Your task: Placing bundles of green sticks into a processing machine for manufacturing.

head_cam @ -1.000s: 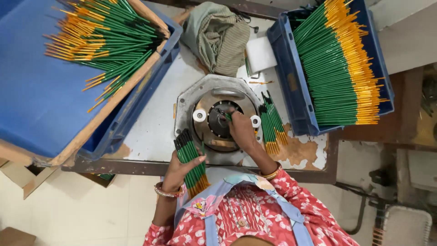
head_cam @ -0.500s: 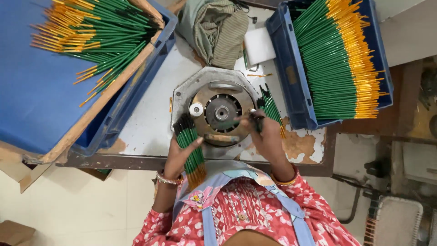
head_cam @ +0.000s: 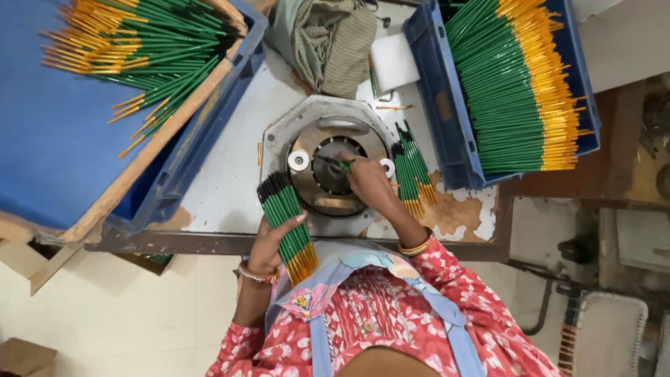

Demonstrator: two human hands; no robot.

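Far left you've got a blue tray (head_cam: 63, 139) with loose green pencils (head_cam: 146, 49) piled at its far end. Your left hand (head_cam: 272, 244) is wrapped around a bundle of pencils (head_cam: 286, 223), tips pointing away. Right of that, your right hand (head_cam: 366, 183) pinches a single pencil (head_cam: 333, 163) over the round metal machine (head_cam: 328, 167). A small pile (head_cam: 412, 171) lies just beside it, and a full blue crate (head_cam: 516, 84) sits far right.

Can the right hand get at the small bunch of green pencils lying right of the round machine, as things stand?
Probably yes. The small bunch lies in the open on the table, just beside the right hand. Nothing covers it, but that hand is pinching a single pencil at the round machine.
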